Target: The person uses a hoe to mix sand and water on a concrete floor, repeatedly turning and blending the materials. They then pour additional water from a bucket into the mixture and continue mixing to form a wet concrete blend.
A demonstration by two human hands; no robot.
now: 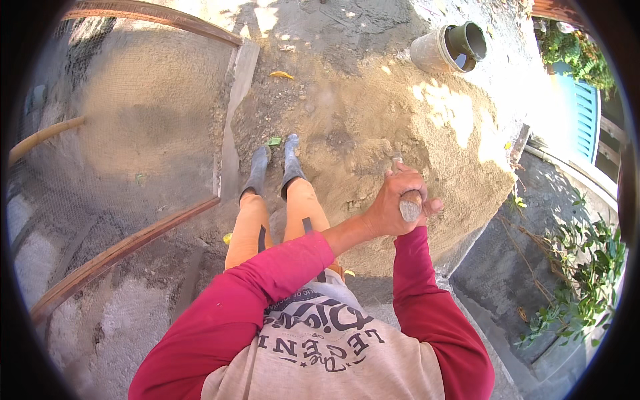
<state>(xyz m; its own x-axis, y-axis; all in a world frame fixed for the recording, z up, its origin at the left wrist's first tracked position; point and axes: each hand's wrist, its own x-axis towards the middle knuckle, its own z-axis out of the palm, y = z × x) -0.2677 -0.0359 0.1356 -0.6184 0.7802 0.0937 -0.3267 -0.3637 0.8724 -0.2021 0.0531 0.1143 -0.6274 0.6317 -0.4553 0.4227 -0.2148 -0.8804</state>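
Both my hands meet on a long tool with a wooden handle (411, 207), whose blunt butt end points up toward me. My left hand (393, 195) is wrapped round the handle. Just right of it and partly behind, my right hand (430, 208) grips the same handle, its fingers mostly hidden. Past the knuckles a short length of the shaft shows; the working end cannot be made out against the damp brown sand (347, 107). The sand lies heaped in front of and to the right of my grey-blue boots (291, 155).
A large wood-framed mesh screen (153, 153) stands at the left, with sand seen through it. A pale bucket (433, 52) holding a dark container (468, 40) sits at the far right. Leafy plants (587, 267) and a low concrete edge (467, 250) lie to the right.
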